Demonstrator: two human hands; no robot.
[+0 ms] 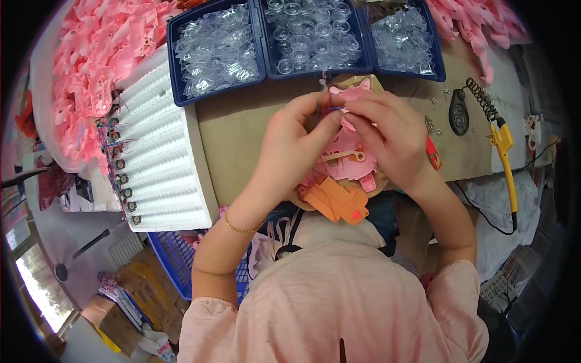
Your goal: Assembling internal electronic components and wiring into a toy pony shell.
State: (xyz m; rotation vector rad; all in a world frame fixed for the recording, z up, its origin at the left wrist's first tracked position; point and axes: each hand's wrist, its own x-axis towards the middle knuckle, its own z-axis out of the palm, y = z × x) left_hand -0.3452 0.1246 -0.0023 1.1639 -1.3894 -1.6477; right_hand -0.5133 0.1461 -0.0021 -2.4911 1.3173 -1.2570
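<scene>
Over the brown bench, left hand [290, 142] and right hand [387, 130] pinch a pink plastic shell [351, 158].

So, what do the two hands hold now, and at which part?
Both the left hand and the right hand pinch thin coloured wires between their fingertips, just above the pink plastic part; the exact grip point is too small to tell.

A flat pink plastic toy part [350, 154] lies face-up between thin coloured wires [331, 109].
</scene>
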